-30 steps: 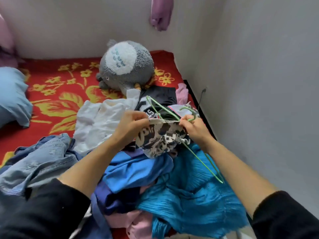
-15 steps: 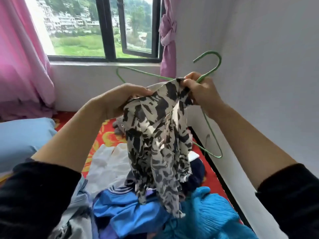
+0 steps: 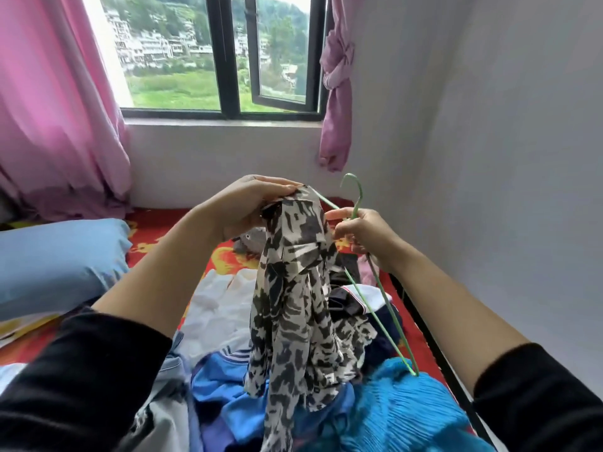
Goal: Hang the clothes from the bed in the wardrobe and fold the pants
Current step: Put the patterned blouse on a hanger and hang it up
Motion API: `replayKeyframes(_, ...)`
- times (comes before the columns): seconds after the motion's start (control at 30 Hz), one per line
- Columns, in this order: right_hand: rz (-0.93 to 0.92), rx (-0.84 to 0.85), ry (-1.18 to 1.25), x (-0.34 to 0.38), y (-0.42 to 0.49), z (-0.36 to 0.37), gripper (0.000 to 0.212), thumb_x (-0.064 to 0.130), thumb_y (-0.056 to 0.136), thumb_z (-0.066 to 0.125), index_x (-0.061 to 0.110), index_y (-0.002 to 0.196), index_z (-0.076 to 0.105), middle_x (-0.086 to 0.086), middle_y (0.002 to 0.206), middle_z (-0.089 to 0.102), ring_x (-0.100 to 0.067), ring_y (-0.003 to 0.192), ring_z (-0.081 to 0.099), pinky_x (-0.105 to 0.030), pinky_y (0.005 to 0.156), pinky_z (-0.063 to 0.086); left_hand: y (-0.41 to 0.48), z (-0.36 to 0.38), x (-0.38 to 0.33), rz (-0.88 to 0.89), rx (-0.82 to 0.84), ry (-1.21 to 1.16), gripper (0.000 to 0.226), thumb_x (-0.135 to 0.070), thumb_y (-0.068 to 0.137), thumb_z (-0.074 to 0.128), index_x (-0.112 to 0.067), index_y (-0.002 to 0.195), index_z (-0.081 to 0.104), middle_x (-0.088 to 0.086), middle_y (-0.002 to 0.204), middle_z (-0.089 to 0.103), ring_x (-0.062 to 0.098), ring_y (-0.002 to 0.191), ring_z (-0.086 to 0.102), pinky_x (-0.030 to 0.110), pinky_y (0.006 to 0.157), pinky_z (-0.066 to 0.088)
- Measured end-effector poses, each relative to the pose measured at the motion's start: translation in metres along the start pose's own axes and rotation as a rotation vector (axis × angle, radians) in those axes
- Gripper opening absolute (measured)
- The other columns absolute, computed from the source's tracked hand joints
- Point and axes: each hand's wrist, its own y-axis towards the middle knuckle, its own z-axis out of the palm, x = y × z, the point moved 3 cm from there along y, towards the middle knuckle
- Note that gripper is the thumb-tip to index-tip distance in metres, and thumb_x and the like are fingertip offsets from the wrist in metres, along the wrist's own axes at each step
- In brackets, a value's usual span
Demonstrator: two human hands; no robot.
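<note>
"Red cotton with yellow flowers, is that the bed [image 3: 151, 227]?"

"Yes. It lies under the black-and-white patterned garment [image 3: 293, 305], which is lifted above it at the middle."

"And the big things around that garment?"

"Well left of it and behind hangs a pink fabric curtain [image 3: 55, 109]. Left of it, lower down, lies a pale blue soft pillow [image 3: 55, 259]. Under its hem is a heap: a turquoise pleated cloth [image 3: 408, 409] to the right, a bright blue top [image 3: 222, 386] below left, a white shirt [image 3: 218, 308] just left."

"What carries the garment?"

"A green wire hanger [image 3: 372, 308]. One arm runs under the garment's top edge; the rest slants down to its right, the low corner touching the turquoise cloth. The hook points up, just right of the garment's top."

"The hands?"

"The left hand [image 3: 241, 210] is at the garment's top left, fingers [image 3: 280, 187] pinching the fabric there. The right hand [image 3: 368, 236] is just right of the garment, fingers curled round the hanger's neck below the hook."
</note>
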Motion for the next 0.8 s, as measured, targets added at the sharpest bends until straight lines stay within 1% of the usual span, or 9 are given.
replayKeyframes(0.1, 0.004, 0.168, -0.017, -0.009, -0.003, 0.013, 0.02, 0.0, 0.072, 0.067, 0.018, 0.08, 0.069, 0.007, 0.069, 0.065, -0.007, 0.061, 0.053, -0.021, 0.055, 0.035, 0.0, 0.005, 0.003, -0.003, 0.035, 0.008, 0.022, -0.006, 0.093, 0.05, -0.007, 0.103, 0.07, 0.002, 0.082, 0.072, 0.01, 0.067, 0.067, 0.018, 0.054, 0.053)
replayKeyframes(0.17, 0.021, 0.22, -0.039, -0.018, -0.003, 0.022, 0.01, 0.006, 0.073, 0.072, 0.015, 0.072, 0.068, 0.001, 0.065, 0.063, -0.013, 0.058, 0.048, -0.025, 0.053, 0.033, 0.0, 0.006, 0.003, 0.005, 0.052, 0.003, 0.022, -0.006, 0.093, 0.05, -0.007, 0.1, 0.071, 0.003, 0.081, 0.072, 0.011, 0.068, 0.067, 0.018, 0.057, 0.054)
replayKeyframes(0.27, 0.017, 0.114, -0.137, -0.026, 0.005, 0.017, 0.017, 0.01, 0.078, 0.075, 0.015, 0.062, 0.07, 0.002, 0.057, 0.059, -0.008, 0.052, 0.045, -0.023, 0.051, 0.037, -0.003, 0.001, 0.002, -0.012, 0.061, 0.013, 0.024, -0.004, 0.094, 0.046, -0.005, 0.097, 0.07, 0.005, 0.08, 0.073, 0.014, 0.068, 0.069, 0.02, 0.058, 0.055)
replayKeyframes(0.33, -0.022, 0.046, -0.193, -0.02, 0.01, 0.002, 0.008, 0.012, 0.081, 0.074, 0.007, 0.075, 0.075, 0.001, 0.059, 0.06, -0.007, 0.054, 0.048, -0.022, 0.055, 0.041, -0.006, -0.012, 0.005, -0.033, 0.033, 0.063, 0.023, -0.006, 0.093, 0.049, -0.004, 0.101, 0.071, 0.01, 0.09, 0.073, 0.017, 0.073, 0.07, 0.024, 0.063, 0.058)
replayKeyframes(0.4, -0.071, -0.012, -0.277, -0.008, 0.014, -0.017, 0.005, 0.008, 0.083, 0.07, 0.007, 0.082, 0.075, 0.002, 0.058, 0.06, -0.005, 0.05, 0.047, -0.02, 0.051, 0.04, -0.007, -0.029, 0.013, -0.07, -0.017, 0.153, 0.025, -0.016, 0.085, 0.062, -0.003, 0.105, 0.071, 0.015, 0.098, 0.072, 0.021, 0.079, 0.069, 0.028, 0.071, 0.059)
replayKeyframes(0.5, -0.179, -0.153, -0.446, 0.021, 0.019, -0.042, 0.027, -0.003, 0.082, 0.059, 0.02, 0.084, 0.074, 0.006, 0.064, 0.064, -0.001, 0.053, 0.053, -0.018, 0.057, 0.042, -0.011, -0.043, 0.027, -0.122, -0.036, 0.221, 0.048, -0.036, 0.063, 0.079, -0.003, 0.098, 0.074, 0.014, 0.097, 0.073, 0.018, 0.077, 0.069, 0.023, 0.066, 0.057)
replayKeyframes(0.67, -0.203, -0.185, -0.435, 0.051, 0.03, -0.066, 0.033, 0.0, 0.084, 0.051, 0.026, 0.077, 0.071, 0.0, 0.077, 0.068, -0.016, 0.074, 0.063, -0.03, 0.068, 0.053, -0.011, -0.043, 0.027, -0.018, -0.067, 0.094, 0.022, -0.029, 0.074, 0.071, -0.009, 0.081, 0.077, 0.008, 0.082, 0.072, 0.014, 0.066, 0.067, 0.019, 0.057, 0.053)
replayKeyframes(0.73, -0.238, -0.192, -0.372, 0.058, 0.027, -0.066, 0.036, 0.001, 0.088, 0.046, 0.025, 0.074, 0.069, 0.002, 0.073, 0.065, -0.004, 0.065, 0.062, -0.022, 0.06, 0.053, -0.011, -0.038, 0.026, -0.021, 0.009, 0.107, 0.023, -0.031, 0.077, 0.069, -0.01, 0.082, 0.076, 0.004, 0.077, 0.071, 0.012, 0.062, 0.064, 0.019, 0.054, 0.052)
replayKeyframes(0.8, -0.258, -0.217, -0.277, 0.061, 0.019, -0.062, 0.039, -0.001, 0.091, 0.038, 0.021, 0.072, 0.064, 0.003, 0.067, 0.058, 0.0, 0.046, 0.048, -0.012, 0.039, 0.036, -0.015, -0.026, 0.029, -0.11, 0.18, 0.17, 0.035, -0.041, 0.075, 0.068, -0.009, 0.089, 0.075, 0.004, 0.075, 0.07, 0.012, 0.061, 0.064, 0.022, 0.056, 0.054)
